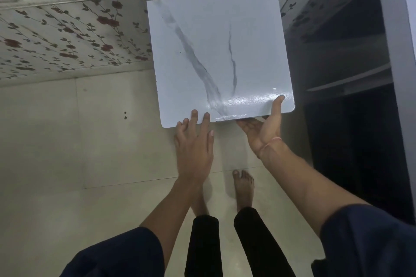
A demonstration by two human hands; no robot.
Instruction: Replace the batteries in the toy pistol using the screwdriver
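Note:
No toy pistol, screwdriver or batteries are in view. A square white tabletop (225, 36) with grey marble veins stands in front of me, bare, its far edge near the wall. My left hand (194, 144) lies palm down at its near edge, fingers apart, with the fingertips resting on the surface. My right hand (262, 130) is palm up at the near right edge. Its fingers are under the top and its thumb lies on the surface, so it grips the edge.
A wall with red-flower wallpaper (67, 36) runs behind and to the left. A dark open cabinet with shelves (351, 78) stands right of the tabletop. Pale floor tiles (90, 153) lie below, with my bare feet (244, 189) just under the table's near edge.

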